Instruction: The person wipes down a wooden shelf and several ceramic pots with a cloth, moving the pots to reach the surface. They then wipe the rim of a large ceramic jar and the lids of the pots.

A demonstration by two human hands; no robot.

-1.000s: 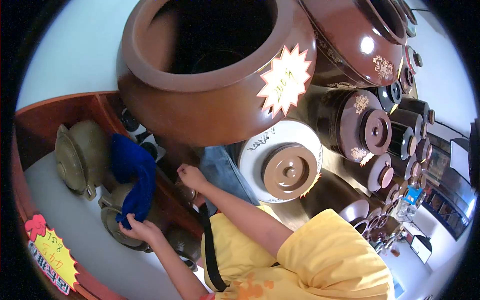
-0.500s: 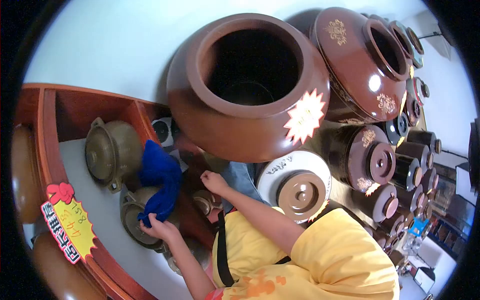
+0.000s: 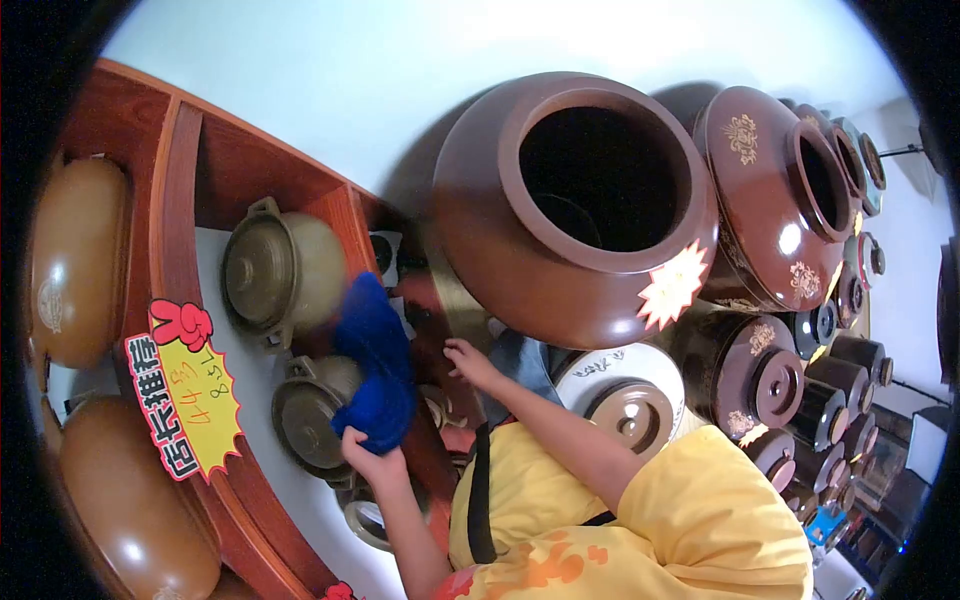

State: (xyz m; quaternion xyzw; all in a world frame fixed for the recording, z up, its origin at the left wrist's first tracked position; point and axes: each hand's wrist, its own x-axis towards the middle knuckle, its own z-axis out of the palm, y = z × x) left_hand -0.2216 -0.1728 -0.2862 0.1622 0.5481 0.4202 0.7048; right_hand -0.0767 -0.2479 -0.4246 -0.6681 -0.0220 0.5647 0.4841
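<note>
Since a second ago the view has swung round, so more of the wooden shelf shows at the left, and the blue cloth has drawn off the lower pot's lid toward its side, a bit more bunched up.

Left hand has its grip closed on the bottom end of that cloth, right beside the lower lidded pot. The top end is blurry and sits by the upper lidded pot – can't tell if it's touching.

Right hand has nothing in its grip that I can see, fingers loosely curled and a little apart from the thumb, just beside the cloth on the side away from the pots.

Both pots sit in a shelf compartment, lids on. A yellow price tag with handwriting is on the shelf's front edge, and two brown glossy vessels are in the next compartment. Over on the other side there's a big open brown jar with a starburst tag – then more jars behind it.
</note>
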